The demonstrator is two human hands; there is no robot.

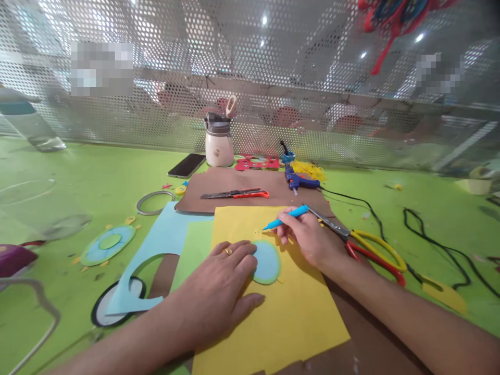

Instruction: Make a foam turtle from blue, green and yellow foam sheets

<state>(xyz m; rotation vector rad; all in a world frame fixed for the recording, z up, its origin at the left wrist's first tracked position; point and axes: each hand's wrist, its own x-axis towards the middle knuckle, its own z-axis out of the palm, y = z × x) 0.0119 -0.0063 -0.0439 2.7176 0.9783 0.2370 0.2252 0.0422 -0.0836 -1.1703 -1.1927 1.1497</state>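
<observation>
My right hand (pixel 299 229) grips a blue marker pen (pixel 287 217), its tip close to a yellow sheet (pixel 289 312) just above a round paper piece. That piece is a light blue disc (pixel 267 262) with a thin green rim and a small yellow tab at its lower right. Flat across the yellow sheet and the disc's left edge lies my left hand (pixel 224 286), fingers stretched out, a ring on one finger. Small marks (pixel 258 231) show on the yellow near the pen tip. Under the yellow sheet are a green sheet (pixel 191 250) and a cut-out light blue sheet (pixel 160 234).
Scissors (pixel 347 234) with red and yellow handles lie beside my right hand. Beyond are a utility knife (pixel 234 194) on brown board (pixel 195 179), a blue glue gun (pixel 299 180), a phone (pixel 187 165) and a white bottle (pixel 219 146). A paper turtle shape (pixel 109 244) lies left.
</observation>
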